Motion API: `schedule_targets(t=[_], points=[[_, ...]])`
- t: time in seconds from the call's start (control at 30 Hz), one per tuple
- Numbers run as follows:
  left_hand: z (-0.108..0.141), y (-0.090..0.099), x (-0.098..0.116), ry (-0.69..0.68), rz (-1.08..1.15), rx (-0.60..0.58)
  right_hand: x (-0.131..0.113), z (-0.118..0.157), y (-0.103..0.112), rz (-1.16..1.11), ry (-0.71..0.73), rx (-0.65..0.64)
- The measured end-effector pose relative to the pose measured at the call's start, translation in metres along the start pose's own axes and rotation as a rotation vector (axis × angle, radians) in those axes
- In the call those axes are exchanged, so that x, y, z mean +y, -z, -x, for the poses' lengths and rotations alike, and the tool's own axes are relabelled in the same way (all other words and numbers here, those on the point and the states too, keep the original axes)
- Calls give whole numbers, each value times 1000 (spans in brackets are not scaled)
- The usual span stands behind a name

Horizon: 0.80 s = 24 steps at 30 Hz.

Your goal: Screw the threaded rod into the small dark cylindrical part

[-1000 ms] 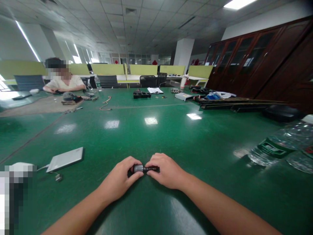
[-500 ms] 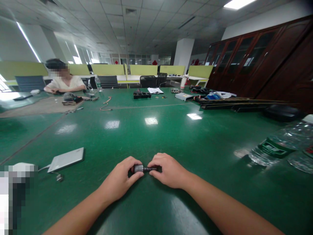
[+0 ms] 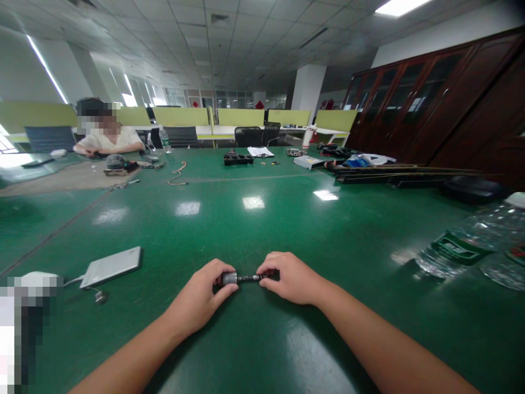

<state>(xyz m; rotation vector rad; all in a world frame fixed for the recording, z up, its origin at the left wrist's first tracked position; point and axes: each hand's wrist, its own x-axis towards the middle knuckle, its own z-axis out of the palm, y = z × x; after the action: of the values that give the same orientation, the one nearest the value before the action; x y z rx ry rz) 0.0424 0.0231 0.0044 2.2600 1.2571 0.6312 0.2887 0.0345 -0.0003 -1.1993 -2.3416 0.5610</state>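
My left hand [image 3: 202,291] is closed, thumb and fingers pinching a short silver cylinder [image 3: 230,278] with a dark left end. A thin dark rod [image 3: 245,278] runs level from the cylinder to the right. At the rod's right end my right hand [image 3: 296,280] pinches a small dark ribbed piece [image 3: 261,277], like a spring or threaded sleeve; the fingers partly hide it, so I cannot tell its exact kind. Both hands are low over the green table [image 3: 254,235], close to its surface.
To the left lie a flat white box-like device [image 3: 112,267] with a cable and a small metal plug [image 3: 99,296]. Water bottles [image 3: 455,249] stand at right. Farther back are a black tray [image 3: 238,159], papers [image 3: 260,152], dark rails [image 3: 369,174] and a seated person [image 3: 109,134].
My right hand has moved a little right and up with the ribbed piece, and more bare rod shows beside the cylinder. My left hand has shifted slightly left with the cylinder.
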Motion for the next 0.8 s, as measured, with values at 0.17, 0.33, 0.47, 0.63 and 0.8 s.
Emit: schedule_targets(t=[0.17, 0.33, 0.47, 0.63, 0.8], points=[[0, 0, 0, -1, -5, -7, 14, 1, 9, -22, -79, 44], [1, 0, 1, 1, -1, -9, 10, 1, 9, -53, -62, 16], [1, 0, 0, -4, 0, -10, 2, 0, 6, -44, -46, 8], [1, -1, -1, -4, -3, -1, 1, -3, 0, -43, -39, 34], [0, -4, 0, -28, 8, -14, -6, -9, -13, -64, 9, 29]])
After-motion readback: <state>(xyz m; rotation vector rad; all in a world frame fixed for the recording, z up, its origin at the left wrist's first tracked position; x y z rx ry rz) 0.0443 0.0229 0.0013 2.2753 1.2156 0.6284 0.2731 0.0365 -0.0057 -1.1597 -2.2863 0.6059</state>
